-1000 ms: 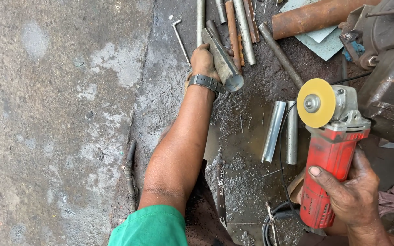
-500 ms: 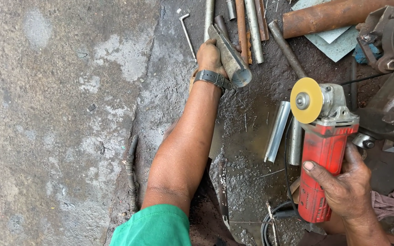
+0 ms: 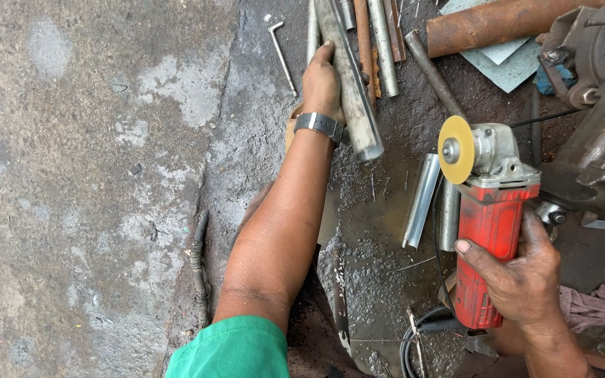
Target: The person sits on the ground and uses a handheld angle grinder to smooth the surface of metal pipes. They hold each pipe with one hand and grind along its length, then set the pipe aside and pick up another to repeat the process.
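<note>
My left hand (image 3: pixel 322 84), with a dark wristband, is closed around a grey steel pipe (image 3: pixel 351 91) that slants from the top of the view down to an open end near the middle. My right hand (image 3: pixel 519 273) grips the red body of an angle grinder (image 3: pixel 488 217). Its yellow disc (image 3: pixel 455 149) faces left, a little to the right of the pipe's open end and apart from it. Two short shiny pipe pieces (image 3: pixel 428 199) lie on the floor just below the disc.
Several steel rods and pipes (image 3: pixel 379 42) lie at the top, beside a thick rusty pipe (image 3: pixel 498 24). An L-shaped key (image 3: pixel 281 52) rests on the concrete. A dark metal vise (image 3: pixel 596 119) fills the right side. The grinder's black cable (image 3: pixel 421 336) coils at the bottom; a pink rag (image 3: pixel 593 308) lies right.
My left hand has turned the pipe more upright, its open end now lower and nearer the middle. The grinder has barely shifted in my right hand.
</note>
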